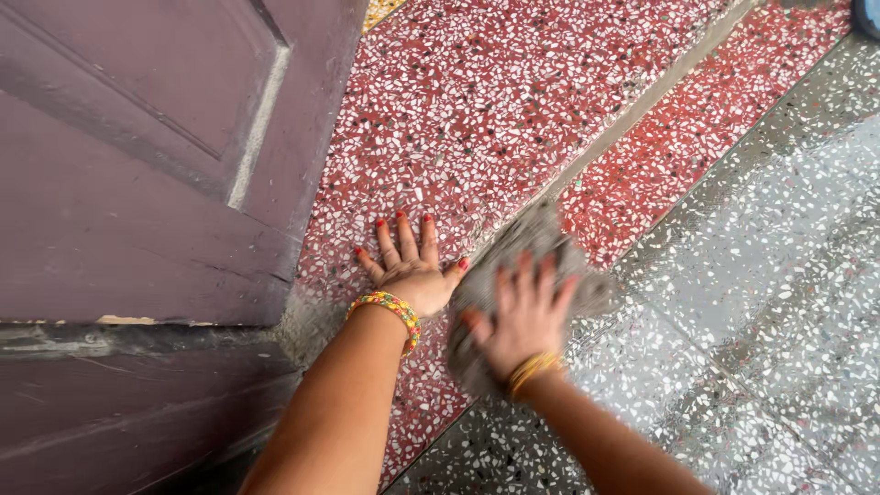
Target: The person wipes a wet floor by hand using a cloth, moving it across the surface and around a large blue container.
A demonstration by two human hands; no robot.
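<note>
- While my right hand [524,316] presses down with its fingers spread wide, a grey cloth [513,275] lies bunched up under my palm; I am pushing on it, not pinching it.
- My left hand [411,266] lies flat and open on the floor just beside the cloth, holding nothing.
- The cloth sits on the red speckled floor [477,101], right at the pale strip [642,101] that runs across it.
- I think the cloth is soft, light and floppy, maybe damp. A flat palm on its middle holds it best, or I could scrunch up a fold.
- My right hand looks blurry.
- A beaded bracelet [392,310] is on my left wrist and gold bangles [532,370] on my right.
- A purple door [137,165] stands at my left, and grey speckled floor [779,275] at my right.
</note>
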